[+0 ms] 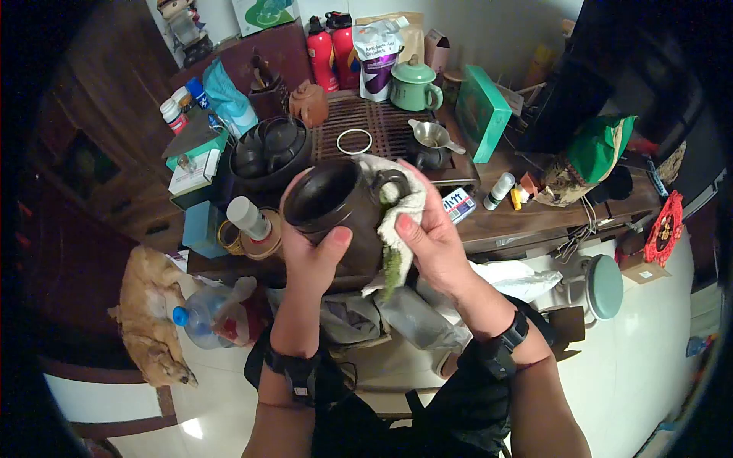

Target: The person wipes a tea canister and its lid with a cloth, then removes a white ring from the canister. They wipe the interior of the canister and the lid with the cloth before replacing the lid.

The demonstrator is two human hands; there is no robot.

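My left hand (313, 256) grips a dark brown clay mug (340, 206) from below, thumb on its front wall, its open mouth tilted toward me. My right hand (431, 233) presses a white and green cloth (393, 229) against the mug's right side, around the handle (391, 185). Both wrists wear black bands. The mug is held above the near edge of a wooden tea table (527, 217).
A slatted tea tray (382, 126) carries a green teapot (413, 85), a metal strainer (432, 135), a ring and a small brown teapot (308, 103). A dark bowl of pots (271, 153), bottles, a green box (482, 112) crowd around. A dog (149, 313) lies on the floor left.
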